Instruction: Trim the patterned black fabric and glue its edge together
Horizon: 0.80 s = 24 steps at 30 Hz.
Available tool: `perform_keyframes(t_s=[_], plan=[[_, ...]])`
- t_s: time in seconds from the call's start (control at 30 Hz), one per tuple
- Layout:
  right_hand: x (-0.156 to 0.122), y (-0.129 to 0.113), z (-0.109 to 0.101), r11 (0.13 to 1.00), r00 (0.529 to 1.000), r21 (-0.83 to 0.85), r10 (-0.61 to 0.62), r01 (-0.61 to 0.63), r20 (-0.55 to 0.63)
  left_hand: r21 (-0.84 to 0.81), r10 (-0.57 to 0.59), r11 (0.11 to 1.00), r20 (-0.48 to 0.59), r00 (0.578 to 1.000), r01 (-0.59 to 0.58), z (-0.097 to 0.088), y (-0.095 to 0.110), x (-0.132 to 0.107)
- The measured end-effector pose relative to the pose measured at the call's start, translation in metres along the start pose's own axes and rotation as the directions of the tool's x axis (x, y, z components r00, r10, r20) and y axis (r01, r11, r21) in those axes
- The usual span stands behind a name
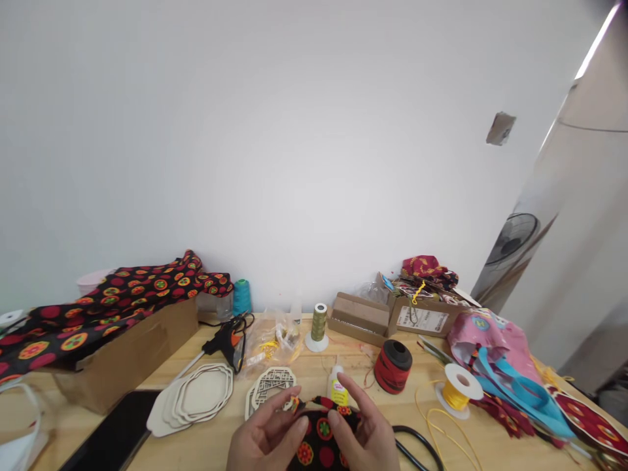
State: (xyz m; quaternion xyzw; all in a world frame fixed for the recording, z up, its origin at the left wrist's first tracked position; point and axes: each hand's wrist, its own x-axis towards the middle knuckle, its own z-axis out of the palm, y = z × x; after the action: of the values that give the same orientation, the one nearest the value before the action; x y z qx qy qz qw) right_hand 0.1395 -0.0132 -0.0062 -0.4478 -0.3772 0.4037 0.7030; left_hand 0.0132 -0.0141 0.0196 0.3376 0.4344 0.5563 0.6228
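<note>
Both hands hold a piece of black fabric with red, orange and green round motifs (pixel 324 430) at the bottom centre. My left hand (pixel 269 432) pinches its left upper edge between thumb and fingers. On the other side my right hand (pixel 363 432) grips it with the thumb on the front, index finger raised. The cloth's lower part runs out of the picture. Just behind the hands stand a small glue bottle with a yellow label (pixel 337 386) and a pale lattice-cut wooden plate (pixel 275 386).
Left are a glue gun (pixel 223 343), pale wooden frames (pixel 196 399), a dark phone (pixel 115 432) and a cardboard box (pixel 132 347) draped with patterned cloth. Right are a red thread spool (pixel 392 366), yellow cord spool (pixel 457 390), blue ribbon (pixel 520 399) and a black cable (pixel 419 438).
</note>
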Motion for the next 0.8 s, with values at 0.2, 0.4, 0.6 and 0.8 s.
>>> perform_keyframes(t_s=[0.2, 0.4, 0.6, 0.8], plan=[[-0.008, 0.010, 0.003, 0.970, 0.986, -0.196, -0.157, 0.142, -0.062, 0.154, 0.217, 0.968, -0.103, 0.971, -0.200, 0.012, -0.005, 0.002], [-0.009, 0.012, 0.000, 0.955, 0.974, -0.266, -0.172, 0.128, -0.148, 0.225, 0.192, 0.961, -0.112, 0.975, -0.163, -0.002, -0.001, 0.020], [-0.005, 0.016, -0.002, 0.992, 0.987, -0.079, -0.106, 0.097, -0.117, 0.248, 0.217, 0.953, -0.149, 0.965, -0.176, -0.035, 0.008, 0.041], [-0.002, 0.025, -0.004, 0.994, 0.999, 0.110, 0.015, -0.010, -0.046, 0.367, -0.039, 0.930, 0.136, 0.990, -0.014, -0.009, 0.000, 0.017]])
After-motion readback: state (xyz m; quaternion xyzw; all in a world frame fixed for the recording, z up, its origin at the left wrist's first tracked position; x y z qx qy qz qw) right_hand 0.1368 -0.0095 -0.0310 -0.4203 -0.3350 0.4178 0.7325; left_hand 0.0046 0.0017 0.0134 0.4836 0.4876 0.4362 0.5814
